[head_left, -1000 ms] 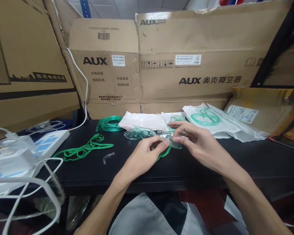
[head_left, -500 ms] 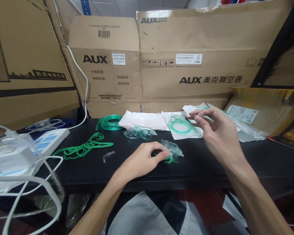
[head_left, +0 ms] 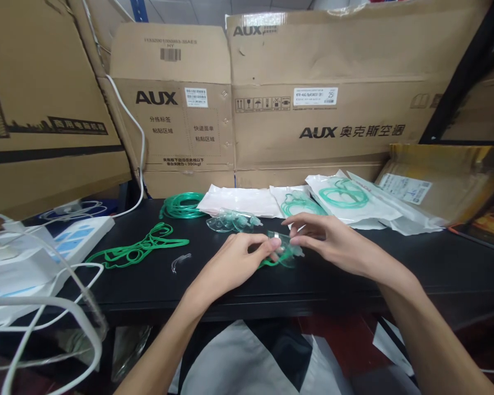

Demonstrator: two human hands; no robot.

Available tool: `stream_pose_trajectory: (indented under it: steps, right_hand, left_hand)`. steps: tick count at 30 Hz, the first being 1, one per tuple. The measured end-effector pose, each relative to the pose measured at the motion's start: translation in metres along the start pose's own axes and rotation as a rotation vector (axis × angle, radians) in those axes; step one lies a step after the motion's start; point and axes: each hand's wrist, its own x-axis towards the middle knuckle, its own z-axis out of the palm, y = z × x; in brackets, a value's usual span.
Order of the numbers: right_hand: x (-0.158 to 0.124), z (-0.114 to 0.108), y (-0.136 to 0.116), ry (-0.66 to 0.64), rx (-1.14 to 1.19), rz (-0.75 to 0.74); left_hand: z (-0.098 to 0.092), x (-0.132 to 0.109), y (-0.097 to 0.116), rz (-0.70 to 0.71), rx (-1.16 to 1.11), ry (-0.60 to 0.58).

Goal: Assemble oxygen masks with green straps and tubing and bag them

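A clear green-tinted oxygen mask (head_left: pixel 287 257) is held just above the black table, with a green elastic strap (head_left: pixel 267 264) hanging under it. My left hand (head_left: pixel 249 252) pinches the mask's left edge between thumb and fingers. At its upper right edge, my right hand (head_left: pixel 327 238) has its thumb and curled fingers on the mask; part of the mask is hidden behind the fingers. Behind my left hand lie several stacked clear masks (head_left: pixel 233 220). Farther left on the table are a bundle of green elastic straps (head_left: pixel 148 248) and small clear strips (head_left: pixel 181 262).
Coiled green tubing (head_left: pixel 181 206) and white packets (head_left: pixel 241 201) line the back. Bagged green tubing (head_left: pixel 341 195) lies at the back right beside a taped carton (head_left: pixel 448 175). A power strip (head_left: pixel 80 236) with white cables stands left. Cardboard boxes (head_left: pixel 313 60) wall the rear.
My right hand has come down and left from above the bagged tubing to the mask. The mask stays in my left hand, turned slightly.
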Motion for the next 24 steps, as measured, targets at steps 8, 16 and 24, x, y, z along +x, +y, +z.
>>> stream_pose_trajectory:
  steps: [8,16,24]
  right_hand:
    - [0.000,0.003,0.001,-0.203,-0.071,0.070]
    - [-0.002,-0.008,0.013,-0.230,-0.132,0.022]
    - [0.000,-0.009,0.014,-0.223,-0.199,-0.020]
  left_hand:
    - [0.007,-0.003,0.000,0.016,0.169,-0.033]
    - [-0.008,-0.002,-0.009,0.019,0.258,0.139]
    - [0.007,0.000,-0.014,0.227,0.324,0.025]
